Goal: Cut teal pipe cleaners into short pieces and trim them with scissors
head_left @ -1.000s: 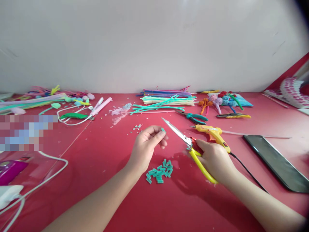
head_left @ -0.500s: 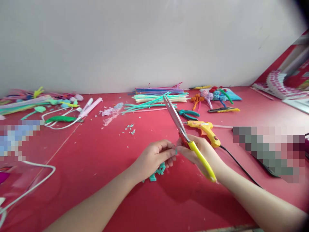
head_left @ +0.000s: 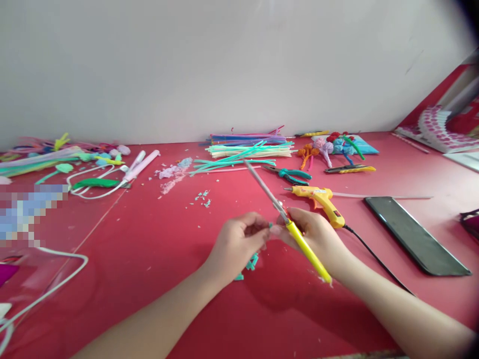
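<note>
My left hand [head_left: 236,244] is closed in a pinch on a tiny teal pipe cleaner piece [head_left: 270,225]; only its end shows between the fingertips. Scissors [head_left: 309,253] with yellow handles rest in my right hand [head_left: 320,232], their blades pointing away and up to the left. The right thumb and fingertips come up close to the pinched piece; I cannot tell whether they touch it. Below my left hand lie several short teal cut pieces [head_left: 253,262] on the red table [head_left: 157,299], partly hidden by the hand.
Teal pipe cleaners [head_left: 239,162] lie in a pile ahead, near pliers [head_left: 294,175]. To the right are a yellow glue gun [head_left: 324,202] and a dark phone [head_left: 417,237]. Fluff scraps [head_left: 174,172] and a pink corded tool [head_left: 141,167] lie to the left.
The scissors have turned in my right hand, so the blades now show nearly edge-on and their tips are lower and further left. Both hands stay close together, with the fingertips shifted slightly.
</note>
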A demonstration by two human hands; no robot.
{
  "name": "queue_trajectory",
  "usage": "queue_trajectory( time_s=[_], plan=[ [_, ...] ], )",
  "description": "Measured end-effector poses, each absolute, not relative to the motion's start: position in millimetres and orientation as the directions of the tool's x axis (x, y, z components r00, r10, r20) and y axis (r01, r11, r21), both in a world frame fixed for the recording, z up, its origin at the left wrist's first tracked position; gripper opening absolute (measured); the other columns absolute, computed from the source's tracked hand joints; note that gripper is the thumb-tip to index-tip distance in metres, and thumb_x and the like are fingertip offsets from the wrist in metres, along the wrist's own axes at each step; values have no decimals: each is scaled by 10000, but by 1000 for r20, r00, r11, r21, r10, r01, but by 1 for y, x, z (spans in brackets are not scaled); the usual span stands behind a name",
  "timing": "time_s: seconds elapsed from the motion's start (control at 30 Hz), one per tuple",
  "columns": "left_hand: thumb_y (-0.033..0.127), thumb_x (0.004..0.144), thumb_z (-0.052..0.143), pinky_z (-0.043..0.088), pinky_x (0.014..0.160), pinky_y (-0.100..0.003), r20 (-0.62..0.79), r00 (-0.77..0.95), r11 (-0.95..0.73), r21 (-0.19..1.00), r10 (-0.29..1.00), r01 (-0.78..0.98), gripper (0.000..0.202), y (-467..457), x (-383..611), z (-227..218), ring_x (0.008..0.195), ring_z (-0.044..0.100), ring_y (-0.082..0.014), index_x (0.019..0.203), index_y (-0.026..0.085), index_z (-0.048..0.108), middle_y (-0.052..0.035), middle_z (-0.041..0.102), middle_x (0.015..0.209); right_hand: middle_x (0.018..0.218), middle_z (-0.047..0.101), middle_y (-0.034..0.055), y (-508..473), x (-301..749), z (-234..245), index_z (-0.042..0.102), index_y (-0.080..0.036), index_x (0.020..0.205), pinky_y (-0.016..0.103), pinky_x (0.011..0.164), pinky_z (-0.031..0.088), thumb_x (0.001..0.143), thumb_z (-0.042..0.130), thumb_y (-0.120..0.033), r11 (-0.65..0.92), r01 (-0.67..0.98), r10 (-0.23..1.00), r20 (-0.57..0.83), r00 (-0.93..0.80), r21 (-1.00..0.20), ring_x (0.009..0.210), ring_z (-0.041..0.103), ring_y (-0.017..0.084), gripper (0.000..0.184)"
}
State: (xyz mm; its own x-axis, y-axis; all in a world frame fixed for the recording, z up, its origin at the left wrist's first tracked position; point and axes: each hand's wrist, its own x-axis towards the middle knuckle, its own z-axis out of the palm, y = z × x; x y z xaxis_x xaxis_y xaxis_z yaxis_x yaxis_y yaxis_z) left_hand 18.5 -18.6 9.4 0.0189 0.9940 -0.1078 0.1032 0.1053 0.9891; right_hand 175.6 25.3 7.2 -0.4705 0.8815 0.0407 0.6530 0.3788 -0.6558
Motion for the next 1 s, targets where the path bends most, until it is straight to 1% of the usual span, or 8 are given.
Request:
queue_trajectory(
  time_s=[0.07,0.13,0.2,0.27,0.47,0.67,1.0],
  plan=[
    [252,682,573,399,468,-208,-96,-67,95,995,993,-21,98,-14,12,7,474,484,-93,698,156,555,18,515,519,495,408,-48,27,178,7,380,-199,619,207,431,209,676,481,-428,433,746,889,102,-446,-506,451,353,86,256],
    [230,660,597,415,489,-214,-89,-163,65,987,983,-146,107,-11,5,6,496,509,-96,709,142,561,3,546,561,490,441,-41,28,180,5,377,-206,633,214,434,198,670,480,-473,456,810,889,136,-438,-370,446,391,102,288],
    [206,657,601,423,507,-211,-77,-223,20,969,972,-247,97,-9,0,7,526,520,-93,715,135,569,-7,564,610,507,479,-28,27,181,2,380,-210,645,219,438,191,689,454,-497,484,826,875,133,-466,-287,454,433,118,299],
    [186,672,588,429,534,-208,-55,-243,-24,950,969,-310,71,-9,-4,8,561,527,-92,718,133,575,-10,572,642,520,503,-18,25,180,-1,377,-211,648,225,440,187,705,432,-508,503,829,864,127,-487,-242,456,458,126,308],
    [164,699,564,441,547,-206,-8,-280,-100,924,960,-369,50,-9,-6,9,584,539,-92,734,133,583,-8,581,656,538,530,-6,23,178,-7,368,-204,643,227,435,177,738,387,-521,517,837,856,117,-504,-179,461,483,131,331],
    [173,693,567,448,546,-213,-2,-297,-117,916,955,-383,55,-10,-6,8,576,544,-95,723,134,591,-15,596,652,490,490,-14,23,178,-12,365,-201,638,227,428,150,745,374,-515,527,841,849,128,-513,-123,426,453,121,332],
    [175,701,564,448,545,-211,6,-286,-119,917,958,-382,67,-10,-6,11,580,539,-91,732,127,597,-18,589,658,472,462,-19,22,179,-12,381,-198,627,226,420,145,747,374,-508,552,825,830,176,-529,-119,393,402,101,332]
  ],
)
